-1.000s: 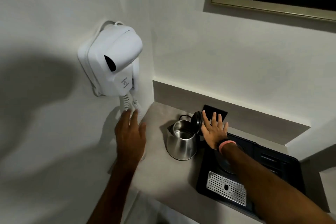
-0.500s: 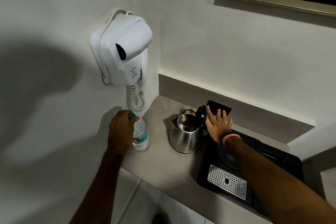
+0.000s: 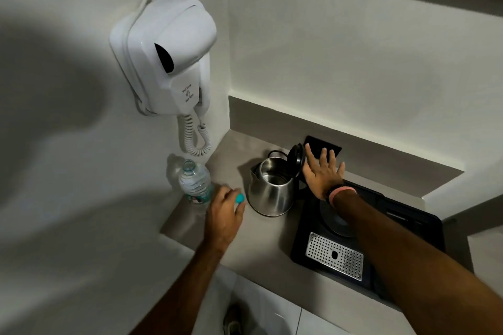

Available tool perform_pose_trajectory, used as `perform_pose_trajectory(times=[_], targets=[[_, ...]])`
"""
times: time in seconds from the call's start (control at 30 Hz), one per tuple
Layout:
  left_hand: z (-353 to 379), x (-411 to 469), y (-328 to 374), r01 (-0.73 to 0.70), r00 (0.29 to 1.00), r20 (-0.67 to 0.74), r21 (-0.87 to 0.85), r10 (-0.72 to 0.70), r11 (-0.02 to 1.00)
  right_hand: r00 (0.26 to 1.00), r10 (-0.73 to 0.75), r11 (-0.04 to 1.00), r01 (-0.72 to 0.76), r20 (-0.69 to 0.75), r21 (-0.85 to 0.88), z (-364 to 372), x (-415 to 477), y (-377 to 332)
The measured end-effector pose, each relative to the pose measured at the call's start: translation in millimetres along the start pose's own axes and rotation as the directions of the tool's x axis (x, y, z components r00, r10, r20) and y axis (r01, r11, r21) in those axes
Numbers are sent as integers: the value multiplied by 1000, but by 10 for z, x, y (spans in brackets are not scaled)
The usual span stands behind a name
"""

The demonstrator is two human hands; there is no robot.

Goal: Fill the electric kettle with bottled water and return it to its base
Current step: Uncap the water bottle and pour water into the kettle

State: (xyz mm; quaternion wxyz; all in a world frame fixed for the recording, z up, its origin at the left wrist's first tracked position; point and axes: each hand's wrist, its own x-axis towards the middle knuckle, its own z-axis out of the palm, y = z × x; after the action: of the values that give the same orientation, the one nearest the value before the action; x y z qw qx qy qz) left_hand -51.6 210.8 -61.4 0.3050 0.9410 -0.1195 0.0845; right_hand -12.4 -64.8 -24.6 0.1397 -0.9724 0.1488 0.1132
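Left hand [image 3: 224, 215] pinches the cap [image 3: 240, 198]; right hand [image 3: 322, 168], spread flat, props the kettle [image 3: 272, 187] lid. The open bottle [image 3: 194, 182] at nine o'clock may tip.

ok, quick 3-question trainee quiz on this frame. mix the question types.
1. True or false: the bottle has its cap on.
2. Where does the kettle stand?
A. on its base in the black tray
B. on the counter, left of the tray
C. in the left hand
3. Fill in: the right hand lies flat against the kettle's open ____.

Key
1. False. The bottle's neck is open; the teal cap is in the left hand.
2. B. The kettle sits on the counter; the round base in the tray is bare.
3. lid
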Motion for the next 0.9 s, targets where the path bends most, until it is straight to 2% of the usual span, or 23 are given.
perform_pose_trajectory(times=[0.07,0.17,0.23,0.43,0.5,0.57,0.67,0.73,0.8,0.83,0.9], targets=[[306,-159,-190,105,980,167,48,-111,993,1000,6,1000,-6,0,-12,-9,0,-2],[587,-308,-405,126,942,285,187,-177,974,1000,17,1000,-16,17,-16,-7,-5,-7],[672,-344,-460,137,932,301,223,-201,965,1000,17,1000,-17,21,-18,4,-9,-17],[803,-313,-531,173,937,277,167,-215,971,1000,7,1000,-7,28,-18,12,-8,-10],[759,-330,-533,243,945,202,91,-257,966,1000,1,1000,0,23,-20,9,1,-5],[684,-407,-553,317,948,24,-56,-316,947,1000,-3,1000,4,11,-24,16,11,4],[420,-392,-582,452,830,-250,-224,-499,863,1000,-9,1000,9,7,-21,21,26,13],[215,-191,-618,397,789,-376,-291,-485,871,1000,-14,1000,14,8,-22,29,36,17],[55,64,-574,281,790,-357,-512,-498,812,1000,-18,1000,18,3,-20,38,46,15],[10,168,-541,262,796,-328,-571,-509,778,1000,-16,1000,16,3,-13,43,48,17],[-14,277,-501,302,780,-308,-578,-545,759,1000,-10,1000,10,1,4,58,53,20]])
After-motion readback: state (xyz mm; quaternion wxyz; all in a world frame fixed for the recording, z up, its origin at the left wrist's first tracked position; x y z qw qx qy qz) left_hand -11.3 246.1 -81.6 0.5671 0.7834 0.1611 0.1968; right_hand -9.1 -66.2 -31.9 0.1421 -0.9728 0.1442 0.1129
